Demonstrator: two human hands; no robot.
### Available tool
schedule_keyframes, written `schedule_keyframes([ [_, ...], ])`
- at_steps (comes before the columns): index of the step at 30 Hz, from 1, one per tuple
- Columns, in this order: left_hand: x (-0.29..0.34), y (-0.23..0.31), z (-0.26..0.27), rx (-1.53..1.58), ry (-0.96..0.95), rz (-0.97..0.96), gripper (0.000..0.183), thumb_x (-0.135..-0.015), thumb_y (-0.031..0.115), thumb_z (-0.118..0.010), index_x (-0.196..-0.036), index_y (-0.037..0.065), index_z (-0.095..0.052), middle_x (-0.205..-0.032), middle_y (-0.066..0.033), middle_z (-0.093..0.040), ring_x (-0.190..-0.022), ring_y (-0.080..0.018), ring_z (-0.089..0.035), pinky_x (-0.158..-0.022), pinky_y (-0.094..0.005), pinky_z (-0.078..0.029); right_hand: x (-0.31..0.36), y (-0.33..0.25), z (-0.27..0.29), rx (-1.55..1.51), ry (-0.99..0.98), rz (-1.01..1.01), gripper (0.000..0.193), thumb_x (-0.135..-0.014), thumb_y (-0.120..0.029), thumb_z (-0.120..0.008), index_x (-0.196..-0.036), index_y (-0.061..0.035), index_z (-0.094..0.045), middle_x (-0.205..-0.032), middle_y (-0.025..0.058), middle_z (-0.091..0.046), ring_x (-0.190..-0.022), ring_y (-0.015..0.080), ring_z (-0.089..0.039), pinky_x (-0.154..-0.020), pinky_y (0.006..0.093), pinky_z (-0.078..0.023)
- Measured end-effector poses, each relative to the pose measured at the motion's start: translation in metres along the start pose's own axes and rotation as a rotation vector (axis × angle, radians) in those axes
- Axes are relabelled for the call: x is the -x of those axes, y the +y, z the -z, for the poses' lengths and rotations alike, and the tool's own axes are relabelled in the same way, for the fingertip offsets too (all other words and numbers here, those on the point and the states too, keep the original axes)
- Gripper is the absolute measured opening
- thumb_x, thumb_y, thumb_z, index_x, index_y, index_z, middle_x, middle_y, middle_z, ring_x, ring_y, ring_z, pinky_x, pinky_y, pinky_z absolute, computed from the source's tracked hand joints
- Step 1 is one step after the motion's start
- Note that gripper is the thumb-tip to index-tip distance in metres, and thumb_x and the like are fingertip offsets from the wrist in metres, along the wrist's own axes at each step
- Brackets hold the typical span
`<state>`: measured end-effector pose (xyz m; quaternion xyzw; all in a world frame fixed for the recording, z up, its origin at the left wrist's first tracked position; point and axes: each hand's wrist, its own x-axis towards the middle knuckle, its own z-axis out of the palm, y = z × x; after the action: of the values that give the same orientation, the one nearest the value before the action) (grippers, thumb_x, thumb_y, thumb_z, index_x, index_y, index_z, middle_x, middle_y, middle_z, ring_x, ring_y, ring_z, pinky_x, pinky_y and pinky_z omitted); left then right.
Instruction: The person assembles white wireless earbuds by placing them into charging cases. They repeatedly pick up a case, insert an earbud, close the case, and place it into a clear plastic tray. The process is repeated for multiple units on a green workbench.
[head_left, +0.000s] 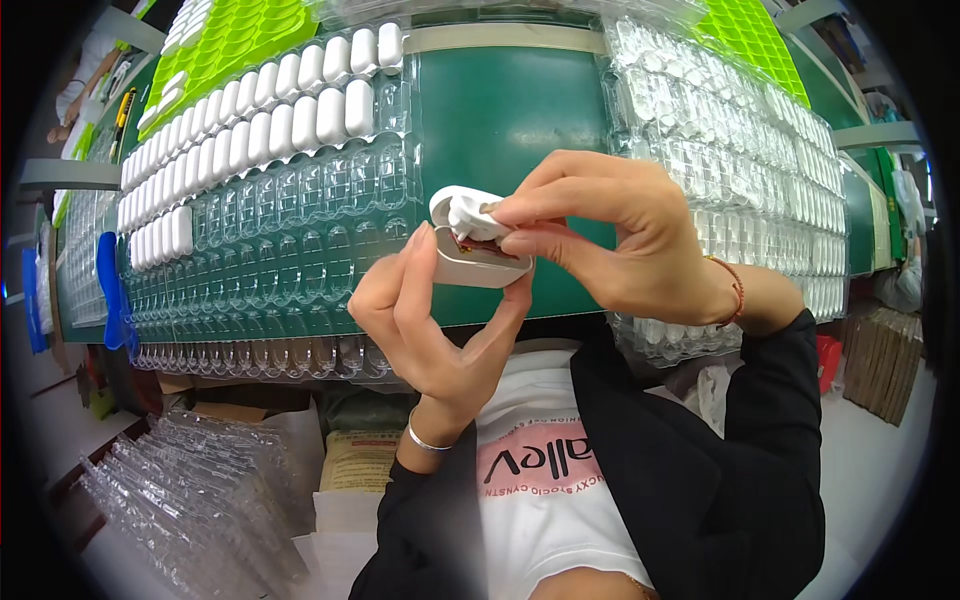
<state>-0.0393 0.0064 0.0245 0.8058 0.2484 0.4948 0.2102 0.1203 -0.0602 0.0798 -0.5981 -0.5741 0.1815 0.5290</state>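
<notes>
Over the front edge of the green work surface (510, 115), a small white earbud charging case (483, 270) is held with its lid up. My left hand (425, 325) grips the case from below, fingertips and thumb on opposite sides. Between thumb and forefinger, my right hand (635, 225) pinches a white moulded insert (472, 217) at the mouth of the case. The insert sits tilted there, with a bit of reddish-brown and gold showing under it. How far it reaches inside is hidden.
To the left, a clear blister tray (300, 205) carries rows of white closed cases (290, 125). Clear trays with white parts (735, 140) spread on the right. Bright green trays (255, 30) stand farther back. A blue object (110, 290) hangs at the left edge; stacked clear trays (200, 500) lie below.
</notes>
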Motion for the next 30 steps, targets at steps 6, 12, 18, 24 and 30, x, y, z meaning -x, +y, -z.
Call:
schedule_keyframes([
  [6,-0.002,-0.001,-0.001,0.011,0.002,-0.029,0.080,-0.059,0.004,-0.091,-0.130,0.000,-0.053,-0.112,-0.0117,-0.050,-0.100,-0.0270,-0.053,-0.081,-0.0354,-0.048,0.005,0.000,-0.004,-0.003,-0.010,0.032,0.020,-0.077,0.003,-0.074,-0.095,-0.0040,-0.074,-0.082,0.0091,-0.067,-0.067,0.0217,-0.066,-0.057,0.0288,-0.050],
  [12,-0.003,-0.001,-0.001,-0.010,-0.004,-0.067,0.079,-0.058,0.005,-0.091,-0.128,0.001,-0.054,-0.112,-0.0108,-0.050,-0.100,-0.0266,-0.053,-0.081,-0.0351,-0.047,0.005,0.004,-0.001,0.037,-0.074,0.116,0.034,-0.074,0.015,-0.071,-0.103,-0.0026,-0.073,-0.088,0.0108,-0.068,-0.073,0.0188,-0.068,-0.061,0.0259,-0.055],
  [18,-0.006,-0.002,0.001,-0.035,-0.028,-0.086,0.079,-0.059,0.007,-0.091,-0.129,0.001,-0.054,-0.111,-0.0110,-0.051,-0.100,-0.0268,-0.053,-0.082,-0.0356,-0.047,0.010,0.010,-0.009,0.069,-0.037,0.173,0.031,-0.073,0.011,-0.069,-0.099,-0.0039,-0.070,-0.085,0.0102,-0.066,-0.069,0.0250,-0.066,-0.058,0.0310,-0.052],
  [24,-0.008,0.000,-0.003,0.029,-0.017,0.012,0.084,-0.058,0.009,-0.092,-0.130,-0.003,-0.052,-0.112,-0.0120,-0.050,-0.100,-0.0264,-0.053,-0.082,-0.0359,-0.047,0.009,0.005,-0.004,0.204,-0.077,0.270,0.035,-0.074,0.006,-0.070,-0.107,-0.0057,-0.068,-0.092,0.0104,-0.061,-0.081,0.0270,-0.063,-0.066,0.0347,-0.051],
  [30,-0.011,0.008,-0.011,0.211,0.060,0.025,0.092,-0.055,0.012,-0.095,-0.132,-0.004,-0.047,-0.114,-0.0123,-0.046,-0.103,-0.0249,-0.051,-0.083,-0.0343,-0.047,0.009,-0.015,0.009,-0.433,-0.005,-0.205,0.030,-0.093,-0.014,-0.065,-0.117,0.0032,-0.063,-0.112,0.0125,-0.063,-0.103,0.0171,-0.060,-0.084,0.0321,-0.051],
])
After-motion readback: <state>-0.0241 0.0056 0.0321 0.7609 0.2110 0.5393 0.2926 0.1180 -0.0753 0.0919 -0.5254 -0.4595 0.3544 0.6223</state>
